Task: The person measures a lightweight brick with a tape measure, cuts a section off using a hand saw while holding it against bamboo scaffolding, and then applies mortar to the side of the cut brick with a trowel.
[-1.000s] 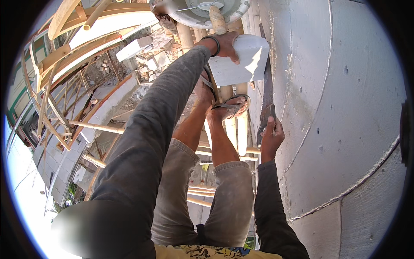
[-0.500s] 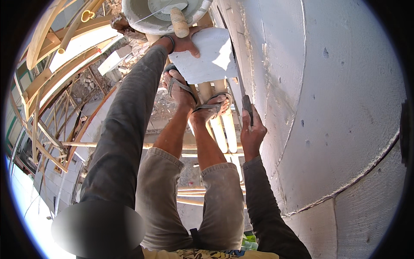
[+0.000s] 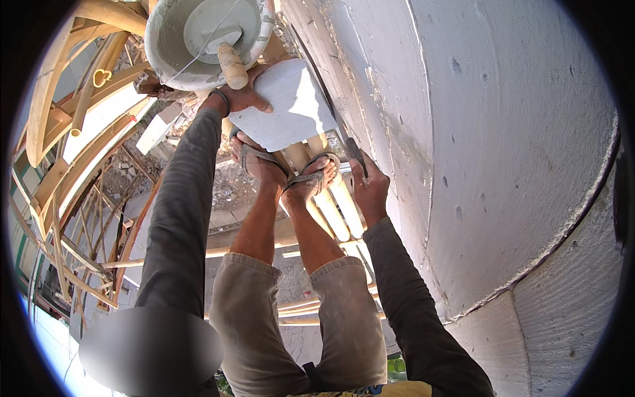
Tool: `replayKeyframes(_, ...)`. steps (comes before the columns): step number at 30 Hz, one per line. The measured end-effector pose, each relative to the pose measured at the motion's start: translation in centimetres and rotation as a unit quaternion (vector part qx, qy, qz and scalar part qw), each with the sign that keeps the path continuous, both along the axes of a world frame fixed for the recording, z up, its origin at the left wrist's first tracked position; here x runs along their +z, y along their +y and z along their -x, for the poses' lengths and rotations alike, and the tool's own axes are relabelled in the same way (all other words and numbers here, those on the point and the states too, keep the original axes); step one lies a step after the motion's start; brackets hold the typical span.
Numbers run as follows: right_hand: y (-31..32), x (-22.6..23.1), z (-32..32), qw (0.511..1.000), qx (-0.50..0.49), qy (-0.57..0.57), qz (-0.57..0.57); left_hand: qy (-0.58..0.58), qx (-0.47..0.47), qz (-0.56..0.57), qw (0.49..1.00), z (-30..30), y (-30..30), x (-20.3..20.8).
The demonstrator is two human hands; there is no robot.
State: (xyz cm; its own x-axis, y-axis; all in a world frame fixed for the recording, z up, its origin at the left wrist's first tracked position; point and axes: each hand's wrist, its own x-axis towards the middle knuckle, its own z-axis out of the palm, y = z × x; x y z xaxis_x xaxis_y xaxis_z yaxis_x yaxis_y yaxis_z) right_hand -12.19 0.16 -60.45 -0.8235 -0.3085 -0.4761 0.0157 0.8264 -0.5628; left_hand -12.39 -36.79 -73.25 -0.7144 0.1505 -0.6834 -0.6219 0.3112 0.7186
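Note:
A white lightweight block lies above my feet, its face partly in bright sun. My left hand grips the block at its left end, thumb on the upper face and the other fingers partly hidden. At the block's right end, my right hand is closed round the dark handle of a saw. The saw's long thin blade shows edge-on and runs forward between the block and the wall. Just beyond my left hand is a bucket of grey mortar, with a wooden-handled trowel resting in it.
A tall pale block wall with mortar joints rises close on my right. My sandalled feet stand on bamboo poles with gaps showing rubble below. More bamboo and timber framing stands to the left.
The view has shifted, so the bucket, block and feet sit further left and lower. My right hand and the saw have slid slightly forward along the block. The left hand keeps its grip.

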Motion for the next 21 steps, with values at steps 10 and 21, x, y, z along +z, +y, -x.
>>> replayKeyframes(10,1.3,-2.1,0.9,1.000,0.000,0.002,-0.014,0.052,-0.027,0.034,0.998,0.2,0.9,-1.7)
replayKeyframes(21,1.1,0.3,-1.5,0.999,0.040,0.026,0.018,0.022,-0.031,0.009,0.999,-1.5,-0.5,-2.4)
